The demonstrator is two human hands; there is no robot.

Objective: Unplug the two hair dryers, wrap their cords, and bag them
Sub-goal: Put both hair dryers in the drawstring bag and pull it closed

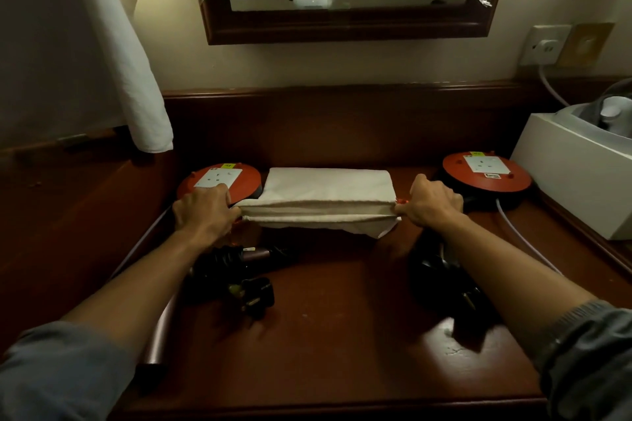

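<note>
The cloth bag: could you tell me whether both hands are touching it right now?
Touching. The head view shows the left hand and the right hand each gripping one end of the cloth bag, stretching its top edge between them.

two orange reels (224,181) (487,170); perhaps two dryers (232,263) (444,270), one bag (325,195)

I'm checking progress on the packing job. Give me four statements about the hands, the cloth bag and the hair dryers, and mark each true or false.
1. Both hands hold the cloth bag, the left hand at one end and the right hand at the other. True.
2. The left hair dryer is already inside the bag. False: it lies on the desk below the bag.
3. A plug sits in the left orange socket reel. False: its socket is empty.
4. The right hair dryer lies on the desk under the right forearm. True.
</note>
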